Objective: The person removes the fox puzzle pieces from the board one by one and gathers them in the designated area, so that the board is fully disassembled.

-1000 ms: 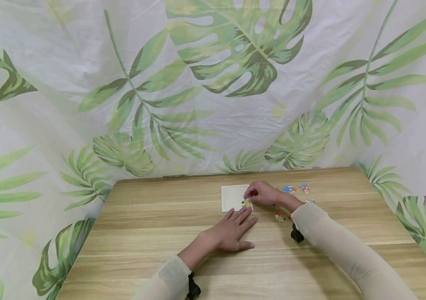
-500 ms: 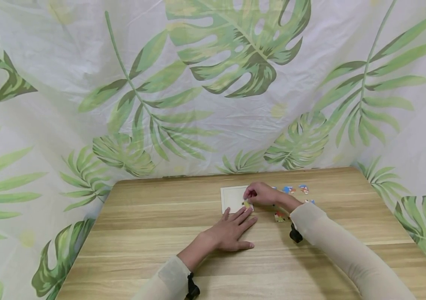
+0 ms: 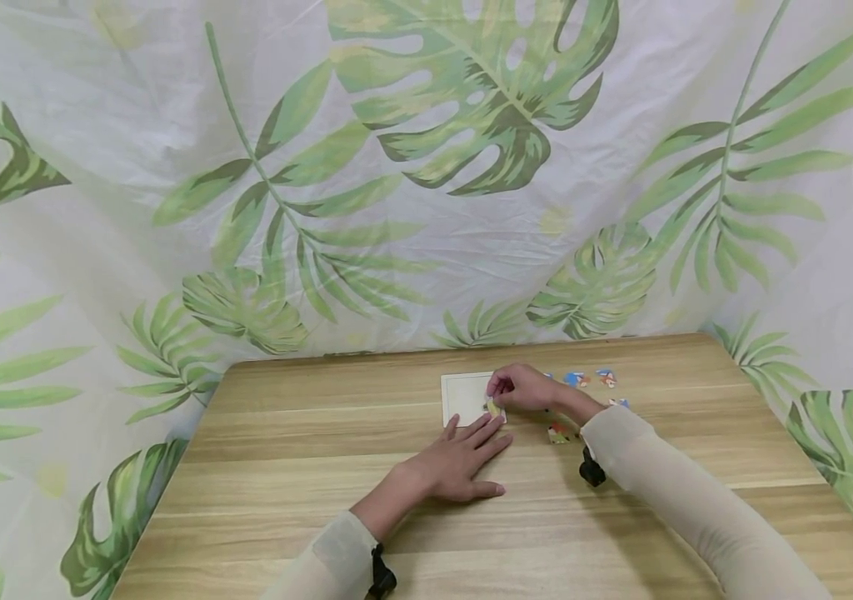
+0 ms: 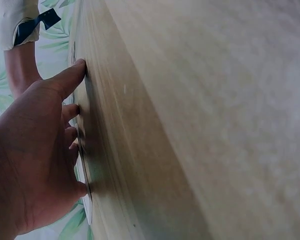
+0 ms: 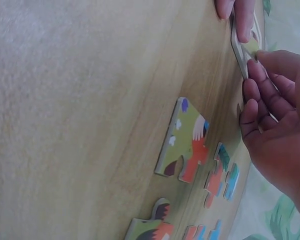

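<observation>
My left hand (image 3: pixel 460 467) lies flat with fingers spread, its fingertips on the near edge of a white puzzle tray (image 3: pixel 462 398). One or two of those fingertips press by a yellow-green jigsaw piece (image 3: pixel 495 408) in the tray's near right corner. With thumb and fingertips, my right hand (image 3: pixel 526 387) pinches this piece at its far right side. The right wrist view shows the thumb against the piece (image 5: pixel 251 46) and the other fingers curled at the tray's edge. Both hands cover part of the piece.
Several loose jigsaw pieces lie right of the tray, among them a green and red one (image 3: pixel 558 433) and a blue and orange one (image 3: pixel 606 378); my right forearm hides some. The wooden table (image 3: pixel 306 433) ends at a leaf-patterned cloth (image 3: pixel 396 250).
The left hand's outermost finger has shifted up onto the tray's near edge. My right hand stays at the same corner, and slightly less of the piece shows.
</observation>
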Available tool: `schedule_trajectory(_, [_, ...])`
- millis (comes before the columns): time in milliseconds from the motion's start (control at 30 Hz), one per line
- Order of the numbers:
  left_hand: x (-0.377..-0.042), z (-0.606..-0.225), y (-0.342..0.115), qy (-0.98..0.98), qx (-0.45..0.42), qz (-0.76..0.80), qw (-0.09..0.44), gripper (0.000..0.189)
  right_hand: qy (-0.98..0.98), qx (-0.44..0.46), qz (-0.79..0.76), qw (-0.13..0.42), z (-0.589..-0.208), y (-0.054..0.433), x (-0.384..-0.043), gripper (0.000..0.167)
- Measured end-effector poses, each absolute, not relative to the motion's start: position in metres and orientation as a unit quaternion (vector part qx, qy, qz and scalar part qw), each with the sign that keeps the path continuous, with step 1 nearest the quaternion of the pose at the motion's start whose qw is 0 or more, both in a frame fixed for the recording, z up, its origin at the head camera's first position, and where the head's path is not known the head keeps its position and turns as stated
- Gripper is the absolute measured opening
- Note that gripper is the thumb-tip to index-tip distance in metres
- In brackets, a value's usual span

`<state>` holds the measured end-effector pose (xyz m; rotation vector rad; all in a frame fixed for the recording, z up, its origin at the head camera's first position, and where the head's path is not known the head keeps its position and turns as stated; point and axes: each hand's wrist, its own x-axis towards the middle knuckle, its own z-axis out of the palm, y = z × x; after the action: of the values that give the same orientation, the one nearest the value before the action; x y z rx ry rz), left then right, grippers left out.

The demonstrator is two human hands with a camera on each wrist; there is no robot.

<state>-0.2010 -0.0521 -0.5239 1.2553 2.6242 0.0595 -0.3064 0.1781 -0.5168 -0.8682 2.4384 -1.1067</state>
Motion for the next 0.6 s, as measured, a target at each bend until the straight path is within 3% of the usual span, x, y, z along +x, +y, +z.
schedule_trajectory(600, [-0.1987, -0.5207, -0.0600, 0.893, 0.436, 0.024, 0.110, 0.078, 0.854, -0.260, -0.423, 0.157, -0.5214, 0.1808, -0.3063, 0.008])
